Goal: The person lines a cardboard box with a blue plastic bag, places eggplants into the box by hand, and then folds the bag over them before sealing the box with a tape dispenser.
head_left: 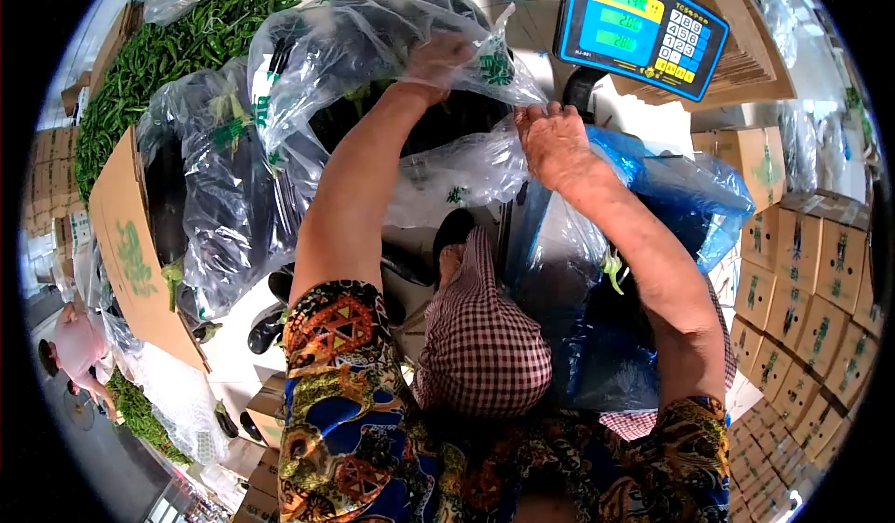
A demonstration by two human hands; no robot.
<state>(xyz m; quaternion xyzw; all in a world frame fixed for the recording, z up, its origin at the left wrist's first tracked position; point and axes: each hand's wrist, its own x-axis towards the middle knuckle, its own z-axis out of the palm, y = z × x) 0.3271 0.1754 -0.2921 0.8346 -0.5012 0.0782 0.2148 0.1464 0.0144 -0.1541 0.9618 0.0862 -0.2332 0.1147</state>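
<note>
A large clear plastic bag (308,43) with green print lies spread around dark eggplants (457,124) in front of me. My left hand (440,64) reaches into the bag's mouth and shows through the film over it. Its fingers are too blurred to tell what they touch. With closed fingers, my right hand (557,145) pinches the right edge of the bag. Just beyond that hand stands a digital scale display (641,27) with lit green readouts. Blue plastic (695,187) lines a container beside my right forearm, where a green eggplant stem (612,269) shows.
Another clear bag of eggplants (228,173) stands left in an open cardboard box (130,253). Green peppers (158,75) are heaped behind it. Loose eggplants (266,330) lie on the floor. Stacked cartons (802,243) line the right side. A person (79,346) is at far left.
</note>
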